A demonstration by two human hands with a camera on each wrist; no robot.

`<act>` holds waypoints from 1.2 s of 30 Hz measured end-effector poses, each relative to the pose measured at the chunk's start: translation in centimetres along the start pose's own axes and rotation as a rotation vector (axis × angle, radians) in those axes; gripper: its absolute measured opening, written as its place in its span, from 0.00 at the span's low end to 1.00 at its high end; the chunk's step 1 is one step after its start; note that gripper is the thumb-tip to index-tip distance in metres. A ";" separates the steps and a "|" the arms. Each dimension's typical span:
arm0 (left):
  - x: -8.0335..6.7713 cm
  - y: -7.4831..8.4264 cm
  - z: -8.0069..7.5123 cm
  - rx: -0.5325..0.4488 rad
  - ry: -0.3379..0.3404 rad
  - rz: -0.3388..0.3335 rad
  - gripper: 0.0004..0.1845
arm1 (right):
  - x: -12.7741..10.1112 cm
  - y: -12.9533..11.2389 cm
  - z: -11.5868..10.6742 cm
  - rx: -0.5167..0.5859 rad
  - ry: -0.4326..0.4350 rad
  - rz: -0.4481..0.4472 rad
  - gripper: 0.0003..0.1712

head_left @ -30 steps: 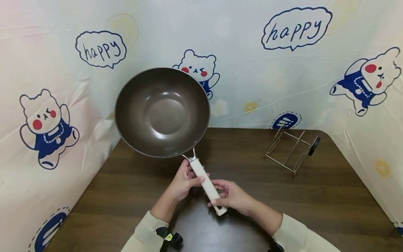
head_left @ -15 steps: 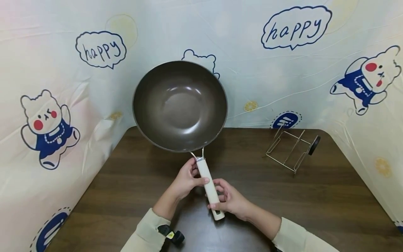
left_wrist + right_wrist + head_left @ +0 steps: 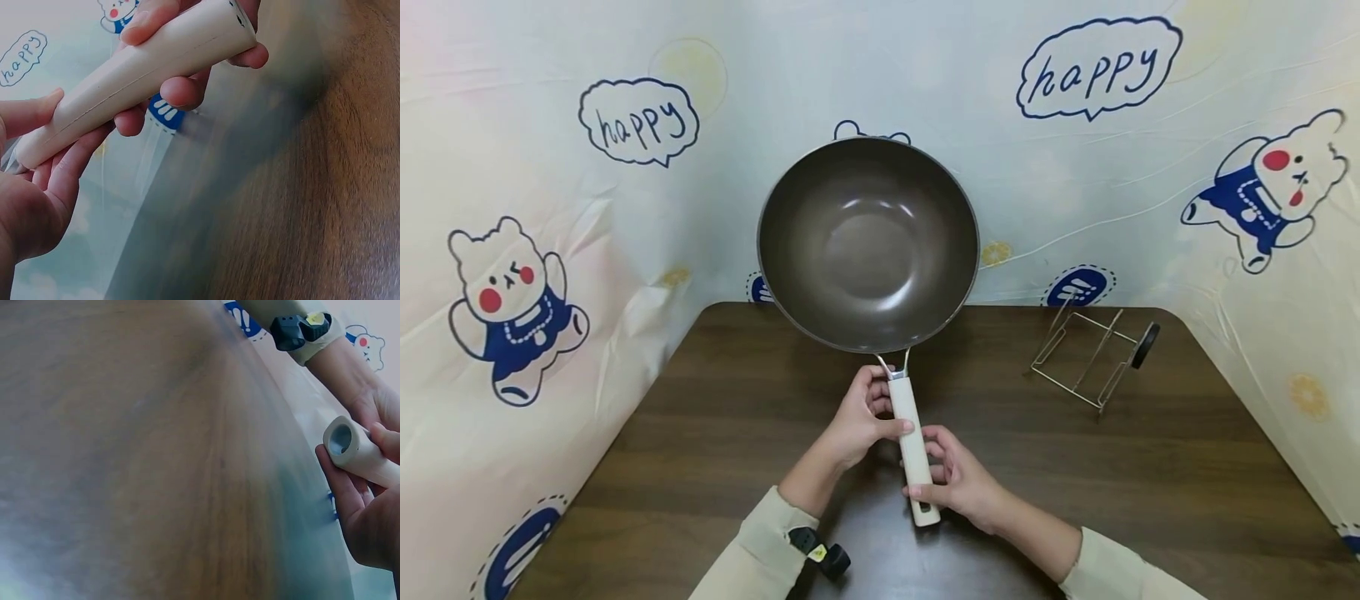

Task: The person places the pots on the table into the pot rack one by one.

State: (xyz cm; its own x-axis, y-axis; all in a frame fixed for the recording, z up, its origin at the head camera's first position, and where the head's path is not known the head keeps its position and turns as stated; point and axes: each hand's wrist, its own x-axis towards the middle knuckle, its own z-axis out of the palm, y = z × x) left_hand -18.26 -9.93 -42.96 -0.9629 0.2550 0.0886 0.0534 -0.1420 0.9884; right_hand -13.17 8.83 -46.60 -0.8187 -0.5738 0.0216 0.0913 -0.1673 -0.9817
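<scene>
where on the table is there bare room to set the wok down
The widest bare patch of the table lies left of the hands. A bare strip also runs along the near right edge, in front of the wire rack. The far right corner is crowded by that rack, and the middle by both hands on the wok handle.

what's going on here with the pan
A person is holding a dark wok up over a brown wooden table by its cream handle, with the inside of the bowl facing the head camera. The left hand grips the handle near the bowl, and the right hand grips it near the free end. A wire rack stands untouched at the table's far right. A cartoon bear backdrop surrounds the table.
</scene>
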 end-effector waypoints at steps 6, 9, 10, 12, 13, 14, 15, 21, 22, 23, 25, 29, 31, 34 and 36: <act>0.5 -0.5 0.7 0.033 -0.044 0.014 0.42 | -0.8 0.3 -0.3 -0.013 0.034 -0.017 0.38; 0.9 -0.7 1.0 0.038 -0.063 0.017 0.41 | -1.1 0.5 -0.6 -0.025 0.048 -0.036 0.38; 0.9 -0.7 1.2 0.038 -0.069 0.017 0.41 | -1.2 0.6 -0.6 -0.033 0.053 -0.042 0.38; 1.1 -0.8 1.4 0.043 -0.080 0.018 0.41 | -1.4 0.6 -0.8 -0.044 0.064 -0.049 0.38; 1.2 -0.8 1.5 0.045 -0.085 0.017 0.41 | -1.5 0.6 -0.9 -0.050 0.068 -0.056 0.38; 1.3 -0.7 1.7 0.049 -0.087 0.014 0.41 | -1.5 0.6 -0.9 -0.061 0.078 -0.057 0.37; 1.5 -0.8 1.9 0.057 -0.087 0.009 0.41 | -1.6 0.6 -1.0 -0.069 0.086 -0.061 0.37; 2.2 -0.2 2.9 0.167 -0.082 -0.019 0.44 | -1.5 0.5 -1.8 -0.129 0.117 -0.112 0.37; 2.3 -0.1 3.1 0.189 -0.082 -0.020 0.45 | -1.4 0.5 -1.9 -0.137 0.121 -0.119 0.38; 2.5 -0.1 3.2 0.211 -0.081 -0.020 0.45 | -1.4 0.5 -2.0 -0.142 0.125 -0.124 0.38; 2.7 0.1 3.6 0.246 -0.079 -0.016 0.46 | -1.4 0.4 -2.2 -0.146 0.133 -0.131 0.38; 3.2 0.1 4.2 0.304 -0.086 0.031 0.44 | -1.6 0.3 -2.4 -0.142 0.150 -0.135 0.38; 3.4 0.1 4.4 0.317 -0.094 0.057 0.44 | -1.8 0.2 -2.5 -0.145 0.157 -0.133 0.39; 3.7 0.2 4.7 0.305 -0.107 0.079 0.42 | -1.9 0.0 -2.7 -0.150 0.163 -0.124 0.39; 3.9 0.3 4.9 0.285 -0.113 0.083 0.42 | -1.9 -0.2 -2.9 -0.141 0.159 -0.118 0.40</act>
State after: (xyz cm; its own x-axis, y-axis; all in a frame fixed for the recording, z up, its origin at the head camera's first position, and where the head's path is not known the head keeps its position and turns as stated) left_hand -20.67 -4.31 -41.76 -0.9175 0.3604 0.1683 0.2182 0.1023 0.9705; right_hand -13.26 12.30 -46.96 -0.8989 -0.4219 0.1183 -0.0808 -0.1057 -0.9911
